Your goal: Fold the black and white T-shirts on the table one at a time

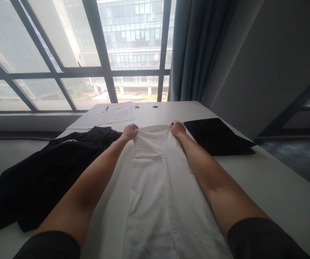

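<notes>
A pair of white trousers [149,187] lies lengthwise along the table, its far edge stretched between my two hands. My left hand [130,132] pinches the far left corner of the cloth. At the far right corner, my right hand [177,128] grips the same edge with its fingers closed. A crosswise seam and some creases show in the fabric below that edge. The near end of the trousers runs out of the picture at the bottom.
Rumpled black clothing [47,172] lies on the left of the white table [284,194]. A folded black garment [214,138] rests on the right. Printed papers [109,115] lie at the far left, near two round holes in the tabletop. Behind are windows and a grey-blue curtain [195,50].
</notes>
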{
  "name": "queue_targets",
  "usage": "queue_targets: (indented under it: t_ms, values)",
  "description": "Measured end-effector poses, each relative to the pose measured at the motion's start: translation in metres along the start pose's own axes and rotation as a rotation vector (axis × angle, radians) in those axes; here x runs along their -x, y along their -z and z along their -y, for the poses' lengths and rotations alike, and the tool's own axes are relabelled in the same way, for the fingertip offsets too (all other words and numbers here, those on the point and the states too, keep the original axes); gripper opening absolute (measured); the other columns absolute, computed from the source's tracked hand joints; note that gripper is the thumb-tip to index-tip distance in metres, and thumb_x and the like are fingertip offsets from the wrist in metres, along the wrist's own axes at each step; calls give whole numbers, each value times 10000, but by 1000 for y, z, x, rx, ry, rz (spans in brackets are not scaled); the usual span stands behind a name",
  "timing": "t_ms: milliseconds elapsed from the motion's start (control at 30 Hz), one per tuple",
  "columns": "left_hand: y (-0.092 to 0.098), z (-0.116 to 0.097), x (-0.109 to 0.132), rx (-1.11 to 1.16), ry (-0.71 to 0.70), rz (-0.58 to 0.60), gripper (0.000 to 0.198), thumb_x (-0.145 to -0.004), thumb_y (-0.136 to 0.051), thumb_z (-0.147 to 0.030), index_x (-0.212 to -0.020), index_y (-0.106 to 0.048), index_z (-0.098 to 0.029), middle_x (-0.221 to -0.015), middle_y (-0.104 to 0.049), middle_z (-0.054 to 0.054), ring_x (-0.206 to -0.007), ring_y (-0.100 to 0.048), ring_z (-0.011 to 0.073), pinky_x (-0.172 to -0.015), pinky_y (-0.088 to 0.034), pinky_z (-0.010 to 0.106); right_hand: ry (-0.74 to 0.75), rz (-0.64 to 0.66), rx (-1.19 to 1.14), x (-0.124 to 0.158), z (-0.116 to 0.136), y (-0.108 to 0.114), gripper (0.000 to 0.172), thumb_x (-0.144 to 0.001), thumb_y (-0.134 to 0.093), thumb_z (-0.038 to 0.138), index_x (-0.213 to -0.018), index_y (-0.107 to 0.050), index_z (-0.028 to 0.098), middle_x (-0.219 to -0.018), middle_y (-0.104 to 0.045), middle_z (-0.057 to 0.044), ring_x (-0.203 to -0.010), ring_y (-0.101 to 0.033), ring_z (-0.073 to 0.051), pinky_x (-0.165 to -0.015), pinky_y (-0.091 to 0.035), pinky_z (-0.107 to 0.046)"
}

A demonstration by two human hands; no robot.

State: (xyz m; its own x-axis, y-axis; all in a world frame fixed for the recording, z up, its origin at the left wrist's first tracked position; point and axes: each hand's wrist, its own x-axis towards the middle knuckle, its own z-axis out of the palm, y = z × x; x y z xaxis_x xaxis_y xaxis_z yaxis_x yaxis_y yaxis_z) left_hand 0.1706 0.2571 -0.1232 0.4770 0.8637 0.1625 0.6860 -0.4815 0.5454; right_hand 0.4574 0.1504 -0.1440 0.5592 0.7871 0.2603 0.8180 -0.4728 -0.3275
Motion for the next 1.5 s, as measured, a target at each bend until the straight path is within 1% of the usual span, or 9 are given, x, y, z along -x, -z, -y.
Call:
queue_targets:
  t_ms: [133,267,400,500,800,1067,1333,1400,1500]
  values:
    - [-16,4,1,-131,-74,-52,478,-767,-572,-16,-1223,-679,-106,-1218,-678,128,-1135,-624,221,-1028,-466,267,42,-10,40,13,13,1,324,-937,-465,193,-1187,-671,176,-1244,-645,-145,-1109,-611,-265,-925,-471,-332]
    - [-28,9,0,-214,-195,-24,387,-917,-508,-196,-1272,-658,-161,-1383,-598,106,-1288,-518,275,-1110,-404,370,238,64,54,25,35,-3,398,-979,-443,315,-1313,-621,193,-1383,-584,-125,-1271,-522,-272,-1079,-390,-385]
    - [-29,18,-8,-258,-115,114,449,-1023,-338,-348,-1374,-581,-209,-1448,-561,83,-1348,-471,270,-1140,-340,415,257,324,56,36,42,-14,539,-1019,-364,486,-1478,-474,226,-1589,-382,-87,-1445,-343,-261,-1185,-225,-477]
    - [-25,26,-15,-282,-61,163,451,-1026,-322,-385,-1359,-597,-255,-1492,-521,50,-1352,-462,282,-1141,-323,437,233,326,35,42,37,-20,543,-1036,-307,483,-1497,-452,234,-1628,-307,-76,-1491,-260,-230,-1202,-168,-473]
    - [-19,18,-35,-329,18,124,362,-855,-634,-381,-1185,-738,-274,-1284,-668,88,-1251,-543,312,-1040,-425,394,323,25,82,60,39,-12,429,-1002,-428,368,-1300,-634,138,-1351,-621,-145,-1247,-531,-273,-1127,-270,-396]
    - [-3,20,-50,-92,80,55,307,-768,-706,-221,-1066,-773,-187,-1061,-757,75,-953,-692,214,-806,-513,250,292,77,71,60,34,-7,416,-994,-454,385,-1298,-640,169,-1369,-614,-124,-1259,-514,-281,-1081,-327,-387]
    - [-17,30,-23,-144,65,-175,390,-847,-671,-265,-1211,-672,-127,-1155,-715,114,-1074,-647,205,-972,-473,262,450,71,-15,76,61,13,300,-937,-555,298,-1163,-716,183,-1261,-668,-93,-1184,-565,-254,-1038,-394,-363]
    - [-12,29,-16,-164,76,-104,336,-867,-663,-342,-1128,-711,-136,-1105,-732,117,-1040,-664,220,-929,-493,263,523,150,-94,85,78,16,265,-939,-568,342,-1092,-742,213,-1174,-704,-62,-1061,-627,-215,-935,-451,-304]
    - [-1,23,-8,-200,131,154,306,-789,-744,-425,-927,-764,-153,-944,-761,94,-927,-699,230,-800,-518,236,578,293,-151,98,99,16,266,-919,-610,447,-1005,-761,247,-1052,-736,-29,-912,-665,-179,-802,-476,-258]
